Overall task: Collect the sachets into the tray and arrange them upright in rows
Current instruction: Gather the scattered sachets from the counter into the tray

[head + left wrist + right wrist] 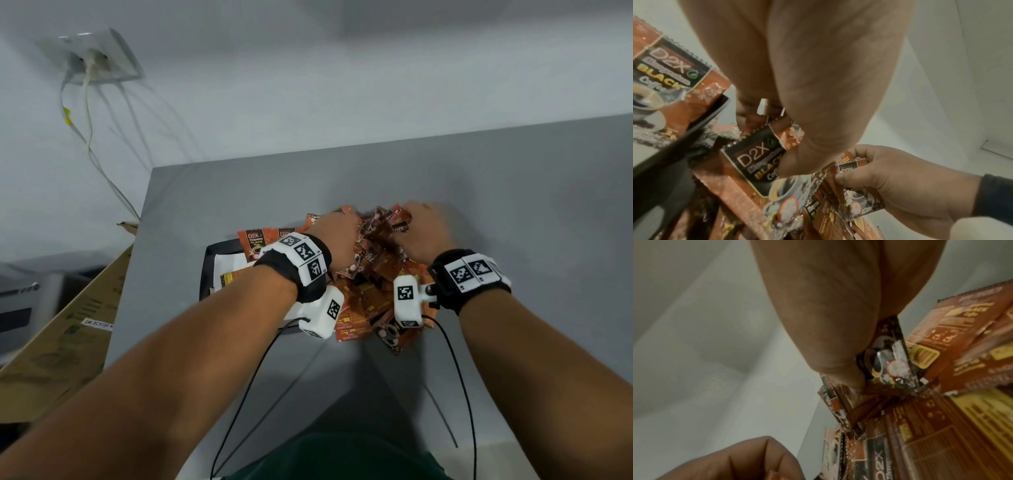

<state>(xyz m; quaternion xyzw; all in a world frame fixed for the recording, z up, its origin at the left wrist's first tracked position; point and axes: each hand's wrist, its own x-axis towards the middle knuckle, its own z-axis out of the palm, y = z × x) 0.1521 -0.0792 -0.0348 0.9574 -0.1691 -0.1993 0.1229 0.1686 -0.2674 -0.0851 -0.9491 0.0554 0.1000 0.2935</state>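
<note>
Sachets [368,291]: loose heap, partly in tray [209,263], partly on surface [513,205]. Left hand [337,236], right hand [423,228]: both gripping sachets. Step: gathering. Next: move into tray, stand upright.

Office: grey desk [479,178], printer [30,301]

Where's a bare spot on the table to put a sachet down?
Bare grey table lies right of the right hand and behind the sachets. The pile itself and the black tray are crowded.
</note>
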